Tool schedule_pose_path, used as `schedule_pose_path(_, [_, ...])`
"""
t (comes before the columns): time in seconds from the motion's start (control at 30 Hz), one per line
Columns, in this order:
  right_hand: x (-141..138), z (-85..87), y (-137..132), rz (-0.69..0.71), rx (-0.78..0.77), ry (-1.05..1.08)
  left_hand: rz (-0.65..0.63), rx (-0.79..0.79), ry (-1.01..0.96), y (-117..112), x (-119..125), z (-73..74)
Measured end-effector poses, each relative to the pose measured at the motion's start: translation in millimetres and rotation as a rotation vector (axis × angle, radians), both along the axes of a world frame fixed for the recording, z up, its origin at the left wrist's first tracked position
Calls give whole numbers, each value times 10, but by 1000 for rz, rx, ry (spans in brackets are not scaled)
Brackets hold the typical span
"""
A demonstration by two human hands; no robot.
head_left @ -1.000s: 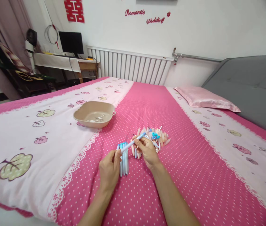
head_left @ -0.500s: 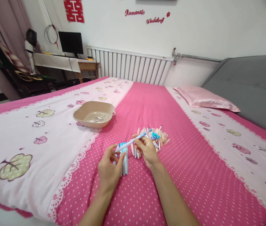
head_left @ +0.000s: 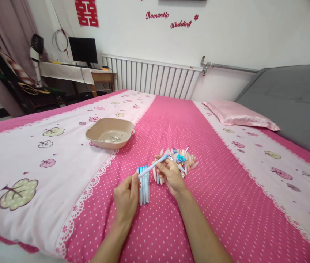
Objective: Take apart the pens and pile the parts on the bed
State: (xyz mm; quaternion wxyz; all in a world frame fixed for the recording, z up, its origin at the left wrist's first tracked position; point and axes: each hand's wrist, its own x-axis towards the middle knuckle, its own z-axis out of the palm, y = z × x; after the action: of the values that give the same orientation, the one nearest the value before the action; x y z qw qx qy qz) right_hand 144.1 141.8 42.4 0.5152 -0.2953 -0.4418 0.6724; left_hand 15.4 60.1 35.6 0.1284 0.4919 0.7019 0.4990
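A light-blue pen [head_left: 152,166] is held slantwise between my two hands above the bed. My left hand [head_left: 127,191] pinches its lower left end between thumb and fingers. The fingers of my right hand [head_left: 172,174] close on the upper, darker blue end. Just under the pen, several blue pens [head_left: 144,188] lie side by side in a row on the pink dotted cover, beside my left hand. Behind my right hand is a loose heap of pale pen parts [head_left: 192,160], with a bright blue clump [head_left: 181,157] on top.
A beige basin [head_left: 109,135] with small whitish pieces in it sits on the bed, left of the hands. The pink pillow [head_left: 237,115] lies at the right by the grey headboard [head_left: 289,95]. A radiator [head_left: 155,75] and a desk with a monitor [head_left: 83,50] stand beyond the bed.
My left hand's fingers have closed from a loose, spread hold into a pinch on the pen's lower end. The right hand stays almost in place.
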Motion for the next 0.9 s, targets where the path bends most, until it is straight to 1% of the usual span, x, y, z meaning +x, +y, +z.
schedule_pose_path(0.17, [1,43,-7,-13,-25,43,9,-9,-50,10,-11,-34])
schedule_pose_path(0.3, [39,40,29,-40,-45,102,13,-13,-56,19,-13,-41])
schedule_pose_path(0.4, [89,34,66,-67,-91,165,-3,-12,-52,13,-12,-38])
schedule_pose_path(0.53, [113,47,64,-30,-180,197,-15,-20,-54,3,-9,-33])
schedule_pose_path(0.67, [66,55,20,11,-194,135,-16,-7,-58,9,-10,-40])
schedule_pose_path(0.8, [71,56,35,-45,-218,140,-27,-23,-55,17,-16,-56])
schedule_pose_path(0.87, [142,63,82,-108,-218,145,-27,-30,-52,17,-18,-56])
schedule_pose_path(0.9, [196,67,114,-162,-215,150,-24,-32,-51,16,-19,-54])
